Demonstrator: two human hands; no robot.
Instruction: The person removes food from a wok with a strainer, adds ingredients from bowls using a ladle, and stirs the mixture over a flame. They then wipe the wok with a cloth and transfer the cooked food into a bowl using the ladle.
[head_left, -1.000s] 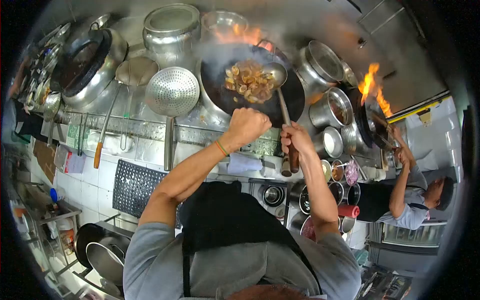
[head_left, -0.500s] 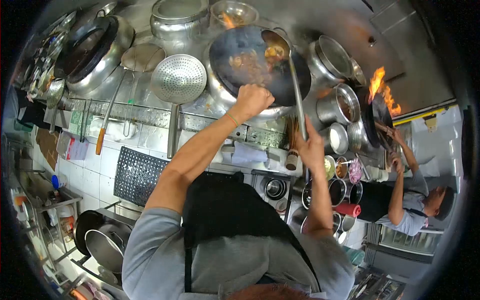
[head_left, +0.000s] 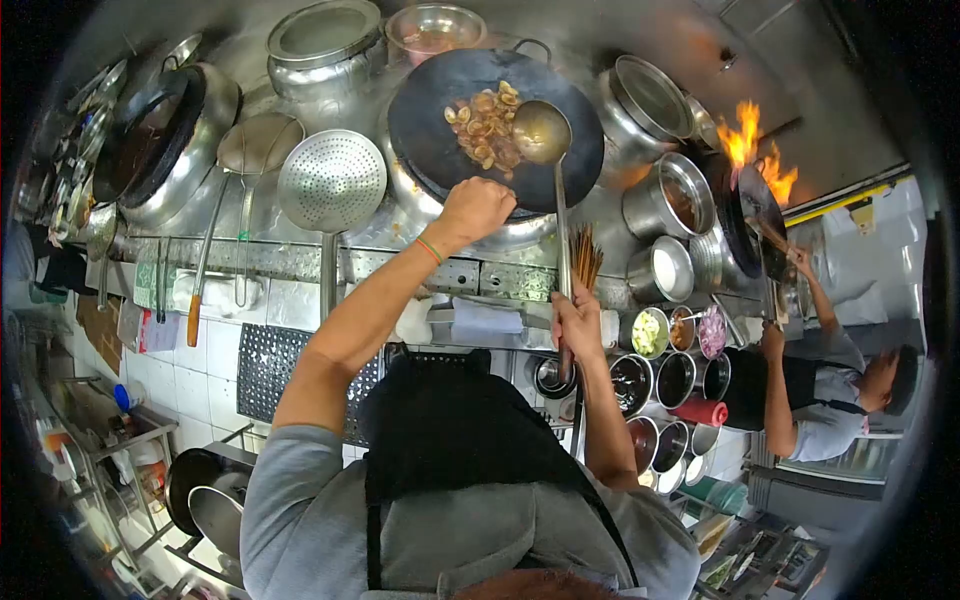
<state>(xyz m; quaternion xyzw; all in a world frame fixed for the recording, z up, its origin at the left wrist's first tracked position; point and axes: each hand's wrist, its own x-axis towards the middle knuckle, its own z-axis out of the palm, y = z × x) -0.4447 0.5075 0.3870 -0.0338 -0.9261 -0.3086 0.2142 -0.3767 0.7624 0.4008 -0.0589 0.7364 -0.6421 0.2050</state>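
Note:
My left hand (head_left: 476, 211) is closed at the near rim of the black wok (head_left: 425, 115); what it grips there is hidden by the fingers. Brown clam-like pieces (head_left: 487, 128) lie in the middle of the wok. My right hand (head_left: 578, 326) is wrapped round the handle of a long metal ladle (head_left: 543, 133), whose bowl rests over the right side of the food. A bundle of thin sticks (head_left: 584, 256) stands just beyond my right hand.
A perforated skimmer (head_left: 332, 180) and a wire strainer (head_left: 259, 144) lie left of the wok. Metal pots (head_left: 668, 196) and ingredient tins (head_left: 648, 333) stand at the right. Farther right, a co-worker (head_left: 815, 385) handles another wok (head_left: 762, 215) beside tall flames (head_left: 745, 140).
The wok has tilted flatter, and its food has gathered in the middle. The ladle has come down and my right hand has moved back towards my body. Flames behind the wok no longer show.

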